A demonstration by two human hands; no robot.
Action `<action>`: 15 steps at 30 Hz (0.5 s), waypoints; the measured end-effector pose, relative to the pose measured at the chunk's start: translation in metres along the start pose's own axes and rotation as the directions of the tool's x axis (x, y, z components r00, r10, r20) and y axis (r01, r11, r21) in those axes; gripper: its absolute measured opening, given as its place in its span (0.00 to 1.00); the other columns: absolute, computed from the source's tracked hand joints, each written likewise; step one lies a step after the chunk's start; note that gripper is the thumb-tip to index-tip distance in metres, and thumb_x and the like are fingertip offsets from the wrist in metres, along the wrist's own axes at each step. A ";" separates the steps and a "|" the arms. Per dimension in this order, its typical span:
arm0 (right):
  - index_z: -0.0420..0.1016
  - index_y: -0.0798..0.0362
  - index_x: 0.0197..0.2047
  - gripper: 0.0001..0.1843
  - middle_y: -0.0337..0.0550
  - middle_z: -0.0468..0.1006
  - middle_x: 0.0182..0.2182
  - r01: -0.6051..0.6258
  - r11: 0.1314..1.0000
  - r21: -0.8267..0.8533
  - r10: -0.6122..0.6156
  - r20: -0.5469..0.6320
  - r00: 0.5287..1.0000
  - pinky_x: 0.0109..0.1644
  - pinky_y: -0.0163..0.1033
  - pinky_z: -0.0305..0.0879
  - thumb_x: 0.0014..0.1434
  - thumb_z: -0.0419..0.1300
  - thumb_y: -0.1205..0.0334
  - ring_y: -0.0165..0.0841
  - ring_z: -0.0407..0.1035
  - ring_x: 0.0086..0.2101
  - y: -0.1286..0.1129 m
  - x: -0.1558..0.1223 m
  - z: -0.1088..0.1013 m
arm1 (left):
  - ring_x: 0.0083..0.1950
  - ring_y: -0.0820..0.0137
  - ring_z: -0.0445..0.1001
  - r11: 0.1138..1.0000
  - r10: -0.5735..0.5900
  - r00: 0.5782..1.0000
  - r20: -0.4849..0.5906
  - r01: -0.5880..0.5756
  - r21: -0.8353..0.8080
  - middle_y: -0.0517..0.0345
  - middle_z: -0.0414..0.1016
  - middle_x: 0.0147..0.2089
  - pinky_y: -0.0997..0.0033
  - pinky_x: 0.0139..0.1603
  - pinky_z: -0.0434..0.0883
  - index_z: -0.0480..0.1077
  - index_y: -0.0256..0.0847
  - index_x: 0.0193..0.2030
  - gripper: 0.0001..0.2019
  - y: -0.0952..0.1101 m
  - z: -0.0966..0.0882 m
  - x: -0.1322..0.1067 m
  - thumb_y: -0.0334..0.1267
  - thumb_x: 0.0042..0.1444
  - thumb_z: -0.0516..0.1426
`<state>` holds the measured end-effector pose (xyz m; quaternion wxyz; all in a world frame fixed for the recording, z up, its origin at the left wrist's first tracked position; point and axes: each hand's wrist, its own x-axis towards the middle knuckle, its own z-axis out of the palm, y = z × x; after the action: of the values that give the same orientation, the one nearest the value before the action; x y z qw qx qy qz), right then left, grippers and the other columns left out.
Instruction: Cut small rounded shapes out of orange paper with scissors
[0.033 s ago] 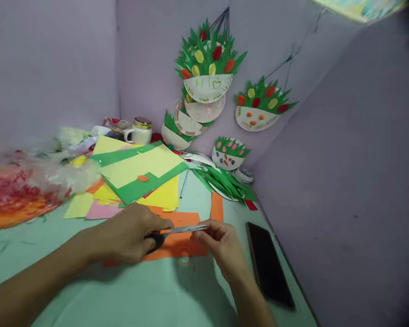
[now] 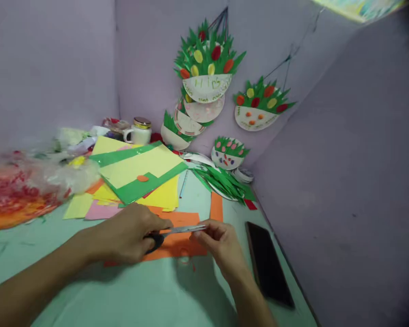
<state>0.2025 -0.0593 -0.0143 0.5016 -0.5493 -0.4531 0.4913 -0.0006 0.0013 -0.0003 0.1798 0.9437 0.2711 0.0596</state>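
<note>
My left hand point(image 2: 131, 234) is closed around the dark handles of a pair of scissors point(image 2: 184, 230). The silvery blades point right and look nearly together. At their tips, my right hand point(image 2: 221, 247) is pinched, thumb against fingers; what it holds, if anything, is too small or hidden to name. Beneath both hands, orange paper point(image 2: 187, 247) lies on the pale green tabletop point(image 2: 150, 295). A little farther off is an orange paper strip point(image 2: 216, 205), just beyond my right hand.
A dark phone point(image 2: 269, 265) lies at the right, beside the wall. Green, cream and yellow sheets point(image 2: 139, 168) are piled behind my left hand. A plastic bag point(image 2: 54, 177) sits far left, a white mug point(image 2: 138, 135) at the back. Green paper strips point(image 2: 221, 181) rest near decorated paper plates point(image 2: 207, 88).
</note>
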 end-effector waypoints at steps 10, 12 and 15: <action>0.76 0.56 0.19 0.07 0.37 0.74 0.16 -0.047 0.996 0.074 0.047 0.011 0.999 0.26 0.33 0.56 0.38 0.67 0.62 0.26 0.63 0.20 0.002 0.004 -0.004 | 0.24 0.74 0.63 0.992 -0.130 0.990 -0.059 0.130 -0.003 0.64 0.67 0.22 0.75 0.26 0.54 0.66 0.42 0.29 0.08 0.001 -0.004 0.003 0.29 0.47 0.47; 0.76 0.56 0.19 0.08 0.39 0.75 0.17 -0.060 0.987 0.146 0.064 -0.022 0.998 0.27 0.33 0.59 0.37 0.68 0.61 0.27 0.65 0.21 0.001 0.004 -0.005 | 0.25 0.73 0.64 0.968 -0.243 0.961 -0.130 0.231 -0.102 0.63 0.69 0.24 0.75 0.27 0.56 0.69 0.42 0.33 0.10 -0.003 -0.003 0.004 0.32 0.49 0.47; 0.77 0.57 0.23 0.10 0.40 0.76 0.19 -0.108 0.942 0.317 0.148 -0.103 0.984 0.27 0.33 0.62 0.34 0.69 0.62 0.29 0.68 0.22 0.000 0.005 -0.008 | 0.28 0.72 0.67 0.865 -0.428 0.872 -0.239 0.319 -0.386 0.61 0.72 0.28 0.75 0.27 0.60 0.70 0.41 0.38 0.11 -0.010 0.001 0.007 0.36 0.49 0.50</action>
<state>0.2112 -0.0555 -0.0142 0.5760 -0.5219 -0.3011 0.5525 0.0008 0.0128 -0.0046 0.2997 0.8055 0.4621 0.2188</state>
